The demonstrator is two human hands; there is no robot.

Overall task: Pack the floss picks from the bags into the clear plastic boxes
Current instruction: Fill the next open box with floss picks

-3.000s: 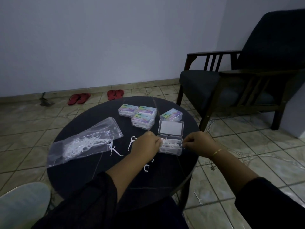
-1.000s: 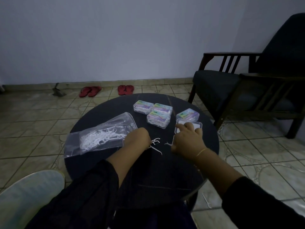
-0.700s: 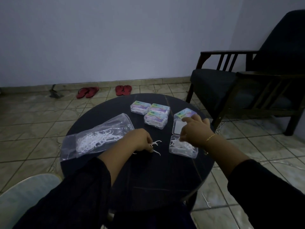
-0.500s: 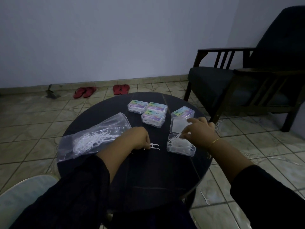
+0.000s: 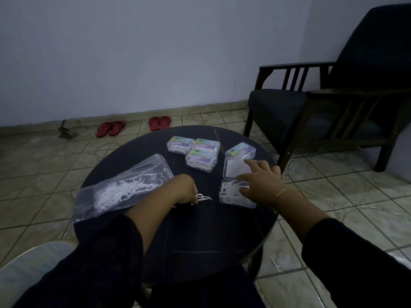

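An open clear plastic box (image 5: 231, 197) holding white floss picks sits on the round dark table (image 5: 200, 232), its lid (image 5: 234, 168) laid back behind it. My right hand (image 5: 260, 182) hovers over the box with fingers spread, fingertips at the lid. My left hand (image 5: 185, 190) is curled on the table, pinching a few loose floss picks (image 5: 203, 197) left of the box. A clear bag (image 5: 124, 187) of floss picks lies at the table's left. Several closed, labelled boxes (image 5: 201, 156) stand at the far side.
A dark wooden armchair (image 5: 333, 107) stands to the right of the table. Red sandals (image 5: 133, 126) lie on the tiled floor by the wall. One floss pick (image 5: 274, 262) lies on the floor near the table's right edge. A pale seat edge (image 5: 29, 270) shows at lower left.
My right hand has moved from the loose picks to the open box and now spreads over its lid. My left hand has stayed on the loose picks, gathering them.
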